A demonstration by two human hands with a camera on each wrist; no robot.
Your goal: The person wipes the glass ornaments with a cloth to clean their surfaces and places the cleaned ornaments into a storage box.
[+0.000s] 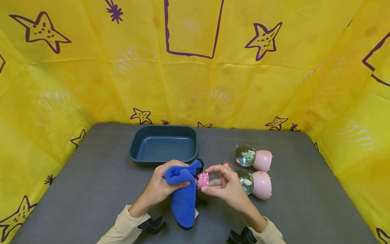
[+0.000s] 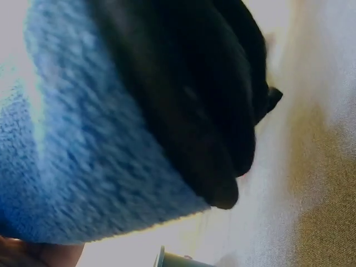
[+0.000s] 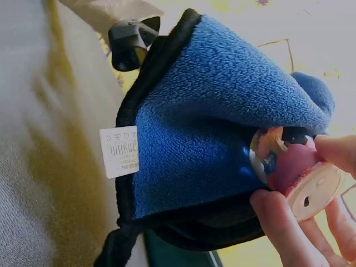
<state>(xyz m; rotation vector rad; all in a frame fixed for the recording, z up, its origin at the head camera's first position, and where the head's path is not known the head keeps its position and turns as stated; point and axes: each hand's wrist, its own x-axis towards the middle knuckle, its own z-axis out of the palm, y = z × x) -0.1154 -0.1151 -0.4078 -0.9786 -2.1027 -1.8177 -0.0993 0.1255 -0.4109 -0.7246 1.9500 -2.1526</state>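
A blue towel cloth (image 1: 183, 203) with black edging is bunched in my left hand (image 1: 160, 184), its lower part hanging down. My right hand (image 1: 228, 186) pinches the pink base of a small snow globe (image 1: 203, 180) between thumb and fingers. In the right wrist view, the clear dome of this globe (image 3: 295, 161) sits against the cloth's fold, partly covered by it, and the flat underside of its base faces outward. A white printed label (image 3: 119, 151) hangs from the cloth's edge. Cloth (image 2: 105, 150) fills much of the left wrist view.
Beyond the hands stands a teal rectangular tray (image 1: 133, 149) on the grey table (image 1: 100, 176). Two larger snow globes (image 1: 262, 160) with pink bases lie on their sides at the right. Another small figure (image 1: 227, 165) shows partly behind my right hand. Yellow patterned fabric (image 1: 189, 78) surrounds the table.
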